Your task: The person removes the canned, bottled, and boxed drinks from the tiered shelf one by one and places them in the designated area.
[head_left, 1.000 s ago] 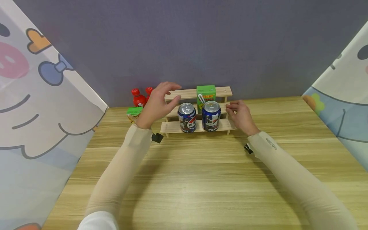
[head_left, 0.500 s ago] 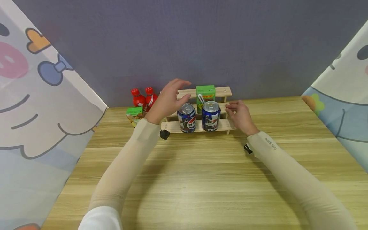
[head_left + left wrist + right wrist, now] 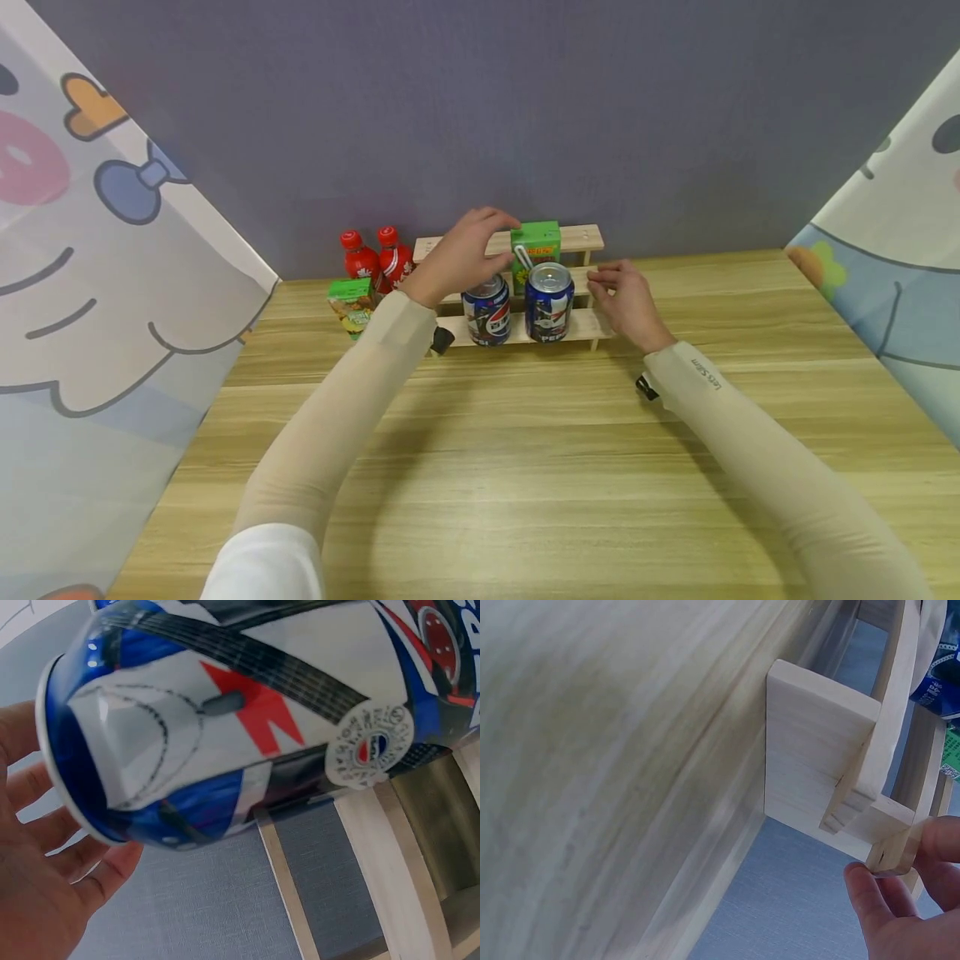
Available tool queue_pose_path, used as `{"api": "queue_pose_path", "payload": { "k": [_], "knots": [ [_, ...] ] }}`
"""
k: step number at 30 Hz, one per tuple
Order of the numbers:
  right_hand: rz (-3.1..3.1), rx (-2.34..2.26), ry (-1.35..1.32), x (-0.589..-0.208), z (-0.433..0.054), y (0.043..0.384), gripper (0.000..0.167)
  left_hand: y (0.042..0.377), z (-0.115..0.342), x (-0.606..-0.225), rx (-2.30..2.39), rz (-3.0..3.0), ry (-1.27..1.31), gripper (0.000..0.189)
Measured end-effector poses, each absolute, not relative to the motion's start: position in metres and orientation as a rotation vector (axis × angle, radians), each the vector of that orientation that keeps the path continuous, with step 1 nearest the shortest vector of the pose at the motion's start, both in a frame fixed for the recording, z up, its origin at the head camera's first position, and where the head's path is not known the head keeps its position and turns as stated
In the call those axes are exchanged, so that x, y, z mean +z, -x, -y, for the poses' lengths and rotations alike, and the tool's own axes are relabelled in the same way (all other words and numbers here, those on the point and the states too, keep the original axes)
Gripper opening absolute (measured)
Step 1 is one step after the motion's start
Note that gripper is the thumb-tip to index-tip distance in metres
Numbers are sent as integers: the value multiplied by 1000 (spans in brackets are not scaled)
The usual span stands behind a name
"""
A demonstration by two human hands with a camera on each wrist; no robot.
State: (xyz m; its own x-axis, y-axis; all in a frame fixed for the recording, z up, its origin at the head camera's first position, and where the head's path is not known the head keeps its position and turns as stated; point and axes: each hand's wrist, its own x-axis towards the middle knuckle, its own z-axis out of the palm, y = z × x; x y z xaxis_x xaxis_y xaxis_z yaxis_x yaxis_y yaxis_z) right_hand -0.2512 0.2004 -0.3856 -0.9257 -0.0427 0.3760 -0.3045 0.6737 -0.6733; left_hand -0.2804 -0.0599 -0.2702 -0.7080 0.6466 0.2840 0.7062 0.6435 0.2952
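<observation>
My left hand [image 3: 467,254] hovers over the left Pepsi can [image 3: 487,317], its fingers and thumb spread and nothing between them. Its fingertips come close to a green drink carton [image 3: 537,239]; whether they touch it I cannot tell. In the left wrist view a Pepsi can [image 3: 247,720] lies in front of the hand. My right hand [image 3: 627,304] pinches the right end of the middle plank of a stepped wooden rack [image 3: 588,327], as the right wrist view shows at the plank end [image 3: 896,851]. The right Pepsi can [image 3: 550,304] stands on the front step.
Left of the rack stand two red-capped bottles, one further left [image 3: 362,260] and one nearer the rack [image 3: 396,260]. A green-topped carton [image 3: 350,304] stands before them. A grey wall [image 3: 480,108] rises behind the wooden table [image 3: 525,467]. Cartoon-printed panels [image 3: 135,317] flank both sides.
My left hand has moved right, from the rack's left end toward the green carton, uncovering the red bottles. My right hand keeps its hold on the plank; the cans stay put.
</observation>
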Motion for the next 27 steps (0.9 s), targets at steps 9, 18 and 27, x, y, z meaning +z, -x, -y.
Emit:
{"api": "queue_pose_path", "payload": {
  "k": [9,18,27],
  "knots": [
    [2550,1134,-282,-384,-200,250,23,286,48,-266,-530,2759,1115,38],
    [2545,1113,-283,-384,-200,250,23,287,41,-264,-564,2816,1137,36],
    [2542,1135,-279,-384,-200,250,23,287,42,-265,-587,2808,1138,33]
  ]
}}
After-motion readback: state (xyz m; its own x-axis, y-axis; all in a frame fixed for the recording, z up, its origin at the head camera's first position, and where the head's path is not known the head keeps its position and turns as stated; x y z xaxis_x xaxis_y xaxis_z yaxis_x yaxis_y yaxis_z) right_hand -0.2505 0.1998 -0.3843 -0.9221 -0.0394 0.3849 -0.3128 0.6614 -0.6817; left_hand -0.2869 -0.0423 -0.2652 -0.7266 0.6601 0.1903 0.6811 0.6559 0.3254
